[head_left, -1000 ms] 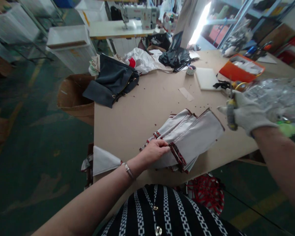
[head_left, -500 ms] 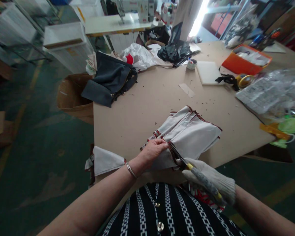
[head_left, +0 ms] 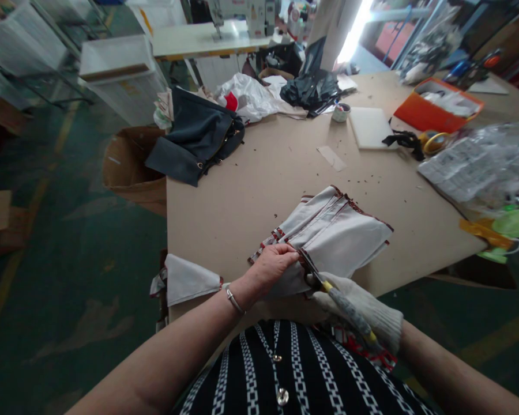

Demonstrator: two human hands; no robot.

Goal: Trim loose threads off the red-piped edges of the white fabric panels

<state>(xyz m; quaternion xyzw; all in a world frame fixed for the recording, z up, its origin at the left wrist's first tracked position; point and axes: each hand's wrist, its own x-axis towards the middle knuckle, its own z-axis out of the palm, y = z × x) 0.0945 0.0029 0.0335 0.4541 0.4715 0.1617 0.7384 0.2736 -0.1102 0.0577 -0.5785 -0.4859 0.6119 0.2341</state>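
A stack of whitish fabric pieces with dark red patterned edging lies on the table in front of me. My left hand, bare with a bracelet at the wrist, pinches the edging of the top piece between thumb and fingertips. My right hand wears a pale knitted glove and is closed around scissors, whose long handle is wrapped in grey and yellow tape. Their dark blades point up and left, reaching the edging close beside my left fingertips. The exact blade gap is too small to make out.
Another whitish fabric piece hangs near the table's left front edge. Farther back lie a dark bag, plastic bags, a small cup, a white board and an orange box. Dark scraps dot the table.
My right hand and the scissors have shifted slightly left, with the handle turned a little. My left hand keeps its pinch on the edging. The whole view has shifted slightly.
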